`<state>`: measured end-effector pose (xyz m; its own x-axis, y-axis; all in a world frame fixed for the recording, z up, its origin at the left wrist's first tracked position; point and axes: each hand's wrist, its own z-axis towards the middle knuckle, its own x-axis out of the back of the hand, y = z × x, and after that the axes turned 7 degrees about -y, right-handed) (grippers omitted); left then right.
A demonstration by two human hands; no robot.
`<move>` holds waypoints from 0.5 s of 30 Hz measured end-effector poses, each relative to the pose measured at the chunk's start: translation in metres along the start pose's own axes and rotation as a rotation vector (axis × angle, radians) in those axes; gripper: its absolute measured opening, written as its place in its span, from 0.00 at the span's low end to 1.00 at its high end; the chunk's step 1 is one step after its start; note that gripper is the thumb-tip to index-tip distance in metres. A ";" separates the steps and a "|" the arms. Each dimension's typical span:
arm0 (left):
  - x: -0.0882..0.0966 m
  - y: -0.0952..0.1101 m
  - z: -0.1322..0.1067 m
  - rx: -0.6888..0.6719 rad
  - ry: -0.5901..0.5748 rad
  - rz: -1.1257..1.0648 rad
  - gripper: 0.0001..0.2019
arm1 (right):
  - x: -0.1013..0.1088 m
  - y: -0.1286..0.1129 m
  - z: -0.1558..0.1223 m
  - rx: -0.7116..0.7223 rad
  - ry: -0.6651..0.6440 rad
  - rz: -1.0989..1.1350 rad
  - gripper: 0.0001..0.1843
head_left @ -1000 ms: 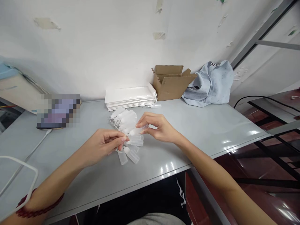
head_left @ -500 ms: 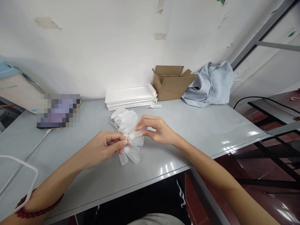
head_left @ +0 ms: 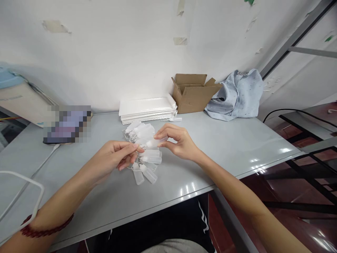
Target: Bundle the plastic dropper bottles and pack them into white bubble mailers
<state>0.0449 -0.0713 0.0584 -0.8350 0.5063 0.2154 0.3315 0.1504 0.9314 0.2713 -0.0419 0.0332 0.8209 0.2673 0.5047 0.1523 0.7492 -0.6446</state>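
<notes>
My right hand (head_left: 180, 142) pinches a small translucent plastic bottle (head_left: 156, 142) with a whitish cap end, tilted with that end toward the left. Facing it from the left, my left hand (head_left: 116, 156) has thumb and finger pressed together close to the cap end; what lies between them is too small to make out. Under and around both hands spreads a pile of similar bottles (head_left: 150, 173) with thin white cords (head_left: 126, 135) at their cap ends. Part of the pile is hidden by my fingers.
Behind the pile lies a stack of white flat packets (head_left: 147, 107). One loose bottle (head_left: 175, 119) lies beside it. An open cardboard box (head_left: 197, 100) and a light blue cloth bag (head_left: 237, 95) stand farther right. At left a phone (head_left: 67, 126) is plugged into a white cable (head_left: 34, 174).
Both hands have moved slightly up and away from me with the held bottle, which is now nearly level. More bottles in the front of the pile show.
</notes>
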 end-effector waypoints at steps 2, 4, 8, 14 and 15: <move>0.000 0.000 0.000 0.003 -0.002 -0.014 0.16 | 0.001 0.000 0.001 -0.002 0.013 0.000 0.04; 0.001 -0.002 0.000 -0.004 -0.009 -0.008 0.16 | 0.001 0.000 0.001 -0.008 0.010 0.002 0.05; 0.001 -0.008 0.002 -0.011 -0.007 0.028 0.16 | -0.004 0.000 -0.001 0.013 -0.008 -0.001 0.05; 0.001 -0.011 0.000 -0.061 -0.042 0.082 0.17 | -0.003 0.000 -0.001 -0.033 -0.019 0.076 0.05; 0.001 -0.010 -0.001 -0.075 -0.041 0.099 0.17 | -0.001 0.000 0.000 -0.050 -0.012 0.087 0.05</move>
<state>0.0406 -0.0729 0.0498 -0.7806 0.5498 0.2972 0.3769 0.0349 0.9256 0.2702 -0.0423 0.0325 0.8253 0.3379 0.4524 0.1080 0.6919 -0.7139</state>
